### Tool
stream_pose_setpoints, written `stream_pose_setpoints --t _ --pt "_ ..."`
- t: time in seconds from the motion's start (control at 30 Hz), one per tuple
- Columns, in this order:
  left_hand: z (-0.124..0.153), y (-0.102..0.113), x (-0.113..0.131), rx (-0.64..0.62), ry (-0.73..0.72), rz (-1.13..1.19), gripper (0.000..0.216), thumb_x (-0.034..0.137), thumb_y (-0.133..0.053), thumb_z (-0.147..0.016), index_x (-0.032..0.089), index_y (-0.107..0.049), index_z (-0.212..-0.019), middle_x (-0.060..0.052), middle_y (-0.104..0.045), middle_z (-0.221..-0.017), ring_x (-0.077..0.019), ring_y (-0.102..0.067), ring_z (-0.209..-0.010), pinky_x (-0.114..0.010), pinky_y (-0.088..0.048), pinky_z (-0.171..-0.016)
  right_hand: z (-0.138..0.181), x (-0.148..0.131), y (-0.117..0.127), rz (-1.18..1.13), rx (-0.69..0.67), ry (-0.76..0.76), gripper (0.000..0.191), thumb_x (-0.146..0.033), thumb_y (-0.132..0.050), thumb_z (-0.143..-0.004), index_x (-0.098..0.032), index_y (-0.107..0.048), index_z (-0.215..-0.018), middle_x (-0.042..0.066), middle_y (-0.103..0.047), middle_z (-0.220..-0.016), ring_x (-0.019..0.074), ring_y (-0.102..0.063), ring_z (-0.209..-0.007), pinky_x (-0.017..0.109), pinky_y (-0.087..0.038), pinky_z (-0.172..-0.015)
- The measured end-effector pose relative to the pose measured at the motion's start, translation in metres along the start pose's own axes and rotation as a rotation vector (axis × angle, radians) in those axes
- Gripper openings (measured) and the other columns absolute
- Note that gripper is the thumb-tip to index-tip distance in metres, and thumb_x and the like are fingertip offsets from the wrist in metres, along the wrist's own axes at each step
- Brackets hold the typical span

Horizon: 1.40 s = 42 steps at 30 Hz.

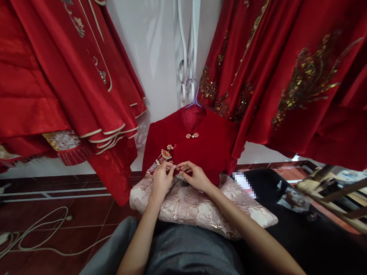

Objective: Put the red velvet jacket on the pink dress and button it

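Note:
A small red jacket [202, 146] on a purple hanger [194, 96] lies in front of me, its lower part over a pale pink brocade skirt [193, 206] on my lap. My left hand [161, 180] and my right hand [194, 176] meet at the jacket's front, fingertips pinched together on a small clasp at the closure. Just above my left hand sits a gold and red fan-shaped tassel ornament [162, 157]. Higher up, a pearl button clasp [192, 135] is fastened near the collar.
Red embroidered gowns hang at the left [60, 78] and right [290, 66], with a white wall [154, 53] between them. White cables [37, 235] lie on the dark red tile floor at the left. A black item [285, 202] and wooden furniture [343, 194] are at my right.

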<state>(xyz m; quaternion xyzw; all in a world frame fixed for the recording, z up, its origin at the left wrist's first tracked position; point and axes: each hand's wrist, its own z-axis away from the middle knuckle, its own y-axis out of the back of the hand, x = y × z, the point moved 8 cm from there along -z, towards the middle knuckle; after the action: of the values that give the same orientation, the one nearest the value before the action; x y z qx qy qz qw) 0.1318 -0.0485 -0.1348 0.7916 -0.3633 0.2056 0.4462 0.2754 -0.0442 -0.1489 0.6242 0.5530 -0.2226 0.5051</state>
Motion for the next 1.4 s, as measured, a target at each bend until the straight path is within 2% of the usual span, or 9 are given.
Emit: stream_pose_setpoints --t 0.13,0.27,0.33,0.47,0.6,0.73,1.07,1.23,1.4 --pt "0.000 -0.008 -0.009 -0.036 0.122 0.170 0.012 0.029 -0.061 -0.081 0.018 -0.063 -0.082 -0.005 -0.071 -0.079 -0.0186 -0.068 -0.072 -0.033 -0.054 -0.072 0.003 0.002 0.000 0.026 0.044 0.017 0.031 -0.025 -0.062 -0.078 -0.018 -0.053 -0.106 0.004 -0.062 -0.095 0.0145 -0.060 -0.087 0.030 -0.049 -0.082" --pt "-0.011 -0.021 0.008 -0.353 0.069 0.367 0.020 0.036 -0.063 -0.079 0.016 -0.067 -0.077 -0.006 -0.072 -0.076 -0.0180 -0.068 -0.071 -0.030 -0.054 -0.069 0.005 -0.002 0.010 0.098 0.097 0.006 0.037 -0.022 -0.064 -0.070 -0.020 -0.045 -0.102 -0.002 -0.056 -0.081 0.0139 -0.056 -0.073 0.026 -0.046 -0.069" --pt "-0.025 -0.012 0.017 -0.405 0.013 0.296 0.025 0.040 -0.060 -0.082 0.017 -0.069 -0.081 -0.005 -0.072 -0.076 -0.0174 -0.067 -0.070 -0.029 -0.053 -0.068 0.005 -0.008 0.019 0.107 0.078 -0.020 0.027 -0.017 -0.058 -0.071 -0.021 -0.046 -0.095 -0.005 -0.053 -0.073 0.0126 -0.053 -0.065 0.024 -0.042 -0.063" --pt "-0.066 0.027 0.032 -0.188 -0.199 -0.123 0.024 0.036 -0.052 -0.088 0.020 -0.067 -0.099 -0.006 -0.067 -0.090 -0.0194 -0.062 -0.082 -0.033 -0.050 -0.077 0.004 -0.028 0.030 0.073 -0.156 0.014 0.017 -0.012 -0.053 -0.070 -0.020 -0.053 -0.085 -0.004 -0.054 -0.071 0.0111 -0.052 -0.066 0.021 -0.040 -0.063" --pt "-0.082 0.018 0.047 -0.335 -0.498 -0.372 0.023 0.031 -0.047 -0.090 0.023 -0.068 -0.099 -0.008 -0.057 -0.099 -0.0225 -0.052 -0.095 -0.036 -0.045 -0.086 0.007 -0.035 0.042 0.097 -0.307 0.021 0.014 -0.013 -0.054 -0.072 -0.019 -0.056 -0.084 -0.004 -0.055 -0.072 0.0102 -0.052 -0.065 0.020 -0.040 -0.062" --pt "-0.088 0.008 0.055 -0.446 -0.612 -0.388 0.016 0.029 -0.054 -0.085 0.023 -0.068 -0.090 -0.008 -0.054 -0.102 -0.0227 -0.049 -0.096 -0.038 -0.042 -0.090 0.008 -0.036 0.050 0.088 -0.315 -0.009 0.012 -0.015 -0.057 -0.073 -0.019 -0.055 -0.085 -0.005 -0.053 -0.069 0.0096 -0.051 -0.062 0.019 -0.039 -0.058" --pt "-0.103 -0.004 0.059 -0.465 -0.692 -0.333 0.014 0.022 -0.046 -0.086 0.025 -0.060 -0.085 0.002 -0.056 -0.068 -0.0174 -0.053 -0.077 -0.050 -0.018 -0.112 0.009 -0.035 0.045 0.017 -0.327 -0.030 0.013 -0.023 -0.061 -0.078 -0.020 -0.057 -0.090 -0.003 -0.060 -0.073 0.0110 -0.058 -0.065 0.022 -0.045 -0.062" --pt "-0.121 -0.010 0.068 -0.257 -0.680 -0.351 0.022 0.023 -0.040 -0.091 0.022 -0.059 -0.102 -0.004 -0.060 -0.090 -0.0198 -0.053 -0.091 -0.048 -0.021 -0.108 0.014 -0.035 0.048 0.051 -0.381 -0.055 0.015 -0.026 -0.067 -0.076 -0.019 -0.057 -0.086 -0.004 -0.060 -0.069 0.0109 -0.057 -0.062 0.021 -0.043 -0.058" --pt "-0.127 -0.021 0.104 -0.209 -0.723 -0.391 0.024 0.030 -0.044 -0.091 0.021 -0.061 -0.106 -0.009 -0.053 -0.108 -0.0242 -0.047 -0.104 -0.047 -0.026 -0.104 0.020 -0.042 0.066 0.113 -0.393 -0.074 0.015 -0.030 -0.068 -0.076 -0.019 -0.061 -0.083 -0.003 -0.063 -0.067 0.0111 -0.056 -0.060 0.022 -0.043 -0.057"
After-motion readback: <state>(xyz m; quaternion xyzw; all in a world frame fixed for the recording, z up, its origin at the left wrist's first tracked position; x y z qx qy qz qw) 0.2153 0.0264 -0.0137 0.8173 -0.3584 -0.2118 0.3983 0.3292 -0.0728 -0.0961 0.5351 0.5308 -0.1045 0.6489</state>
